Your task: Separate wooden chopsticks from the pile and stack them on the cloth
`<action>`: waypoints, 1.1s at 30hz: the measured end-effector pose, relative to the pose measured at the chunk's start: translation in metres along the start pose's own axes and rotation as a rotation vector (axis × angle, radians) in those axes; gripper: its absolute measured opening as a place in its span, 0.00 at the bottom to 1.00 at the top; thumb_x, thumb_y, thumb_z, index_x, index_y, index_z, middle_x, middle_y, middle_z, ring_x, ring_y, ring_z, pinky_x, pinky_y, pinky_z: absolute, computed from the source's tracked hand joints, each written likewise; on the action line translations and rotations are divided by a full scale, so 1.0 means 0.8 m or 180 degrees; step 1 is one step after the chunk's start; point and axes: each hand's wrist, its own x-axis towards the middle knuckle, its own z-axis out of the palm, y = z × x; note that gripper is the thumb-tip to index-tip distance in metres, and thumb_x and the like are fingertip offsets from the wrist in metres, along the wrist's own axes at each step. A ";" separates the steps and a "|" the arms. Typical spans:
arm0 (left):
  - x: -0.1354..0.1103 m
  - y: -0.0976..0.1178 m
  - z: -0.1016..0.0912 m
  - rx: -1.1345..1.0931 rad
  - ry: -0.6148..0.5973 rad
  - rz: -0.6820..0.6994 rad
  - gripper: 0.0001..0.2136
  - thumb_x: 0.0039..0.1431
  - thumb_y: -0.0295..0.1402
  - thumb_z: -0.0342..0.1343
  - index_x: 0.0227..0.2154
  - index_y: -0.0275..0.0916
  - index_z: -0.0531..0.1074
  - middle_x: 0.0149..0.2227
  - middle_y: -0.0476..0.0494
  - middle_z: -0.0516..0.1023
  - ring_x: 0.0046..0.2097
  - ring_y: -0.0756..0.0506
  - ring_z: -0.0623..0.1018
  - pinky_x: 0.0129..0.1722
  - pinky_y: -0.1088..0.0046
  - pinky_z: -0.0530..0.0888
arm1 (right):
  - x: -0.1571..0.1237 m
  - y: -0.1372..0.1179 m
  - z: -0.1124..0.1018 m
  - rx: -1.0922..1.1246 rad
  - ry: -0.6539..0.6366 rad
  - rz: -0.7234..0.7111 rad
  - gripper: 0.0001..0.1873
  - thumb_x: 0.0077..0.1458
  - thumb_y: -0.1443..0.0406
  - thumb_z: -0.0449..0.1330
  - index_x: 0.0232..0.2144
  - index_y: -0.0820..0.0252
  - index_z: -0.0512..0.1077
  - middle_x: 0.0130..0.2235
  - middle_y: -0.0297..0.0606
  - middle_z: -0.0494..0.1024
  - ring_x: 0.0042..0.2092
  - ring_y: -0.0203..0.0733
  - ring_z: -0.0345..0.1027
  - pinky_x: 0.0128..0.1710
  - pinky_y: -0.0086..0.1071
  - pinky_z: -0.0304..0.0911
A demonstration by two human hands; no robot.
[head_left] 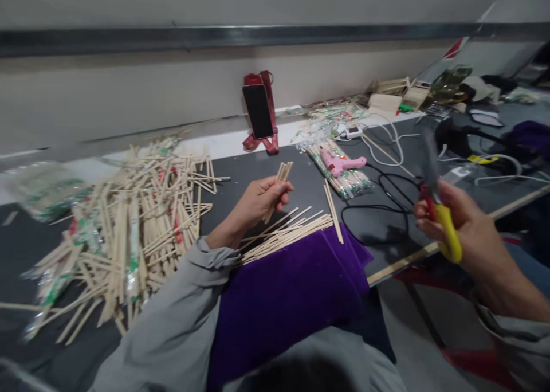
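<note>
My left hand [259,202] is closed around a small bundle of wooden chopsticks [281,177], held upright above the dark table [309,185]. Under it, a row of loose chopsticks [286,231] lies against a purple cloth [287,291] on my lap. My right hand [462,226] is off the table's right edge, gripping a cutting tool with yellow and red handles [447,228]; its dark jaws point up and are blurred by motion.
A big heap of chopsticks and torn wrappers [129,231] covers the table's left. A phone [258,111] stands on a red holder at the back. A pink glue gun [341,163] lies on wrapped chopstick packs, with black and white cables [387,197] and clutter to the right.
</note>
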 end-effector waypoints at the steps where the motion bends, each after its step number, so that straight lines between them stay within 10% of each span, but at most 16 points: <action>1: -0.002 0.003 0.000 0.0005 -0.0004 -0.0006 0.12 0.59 0.41 0.55 0.33 0.36 0.73 0.24 0.50 0.72 0.23 0.55 0.69 0.23 0.81 0.65 | 0.002 -0.008 0.015 0.0177 -0.0083 -0.0049 0.38 0.44 0.64 0.67 0.58 0.39 0.63 0.40 0.41 0.73 0.37 0.45 0.71 0.31 0.37 0.67; 13: -0.023 0.032 -0.030 0.0186 0.0247 0.0071 0.14 0.59 0.44 0.55 0.34 0.35 0.73 0.25 0.51 0.72 0.23 0.55 0.69 0.24 0.80 0.65 | 0.090 -0.095 0.198 0.0577 -0.1507 -0.1466 0.33 0.47 0.60 0.66 0.55 0.51 0.59 0.38 0.34 0.70 0.37 0.38 0.67 0.40 0.35 0.65; 21: -0.034 0.023 -0.051 0.0467 0.0166 0.0037 0.13 0.59 0.42 0.55 0.33 0.35 0.73 0.26 0.49 0.73 0.26 0.54 0.72 0.28 0.78 0.69 | 0.092 -0.089 0.191 -0.0916 -0.1531 -0.1842 0.37 0.44 0.56 0.67 0.56 0.52 0.61 0.49 0.43 0.73 0.42 0.47 0.70 0.39 0.40 0.67; 33: -0.036 0.013 -0.048 0.0828 -0.0148 0.0011 0.12 0.62 0.39 0.52 0.31 0.36 0.75 0.26 0.48 0.75 0.28 0.53 0.74 0.32 0.77 0.71 | 0.091 -0.071 0.186 -0.1189 -0.1699 -0.1828 0.38 0.45 0.55 0.67 0.57 0.53 0.62 0.48 0.43 0.75 0.42 0.48 0.72 0.39 0.38 0.69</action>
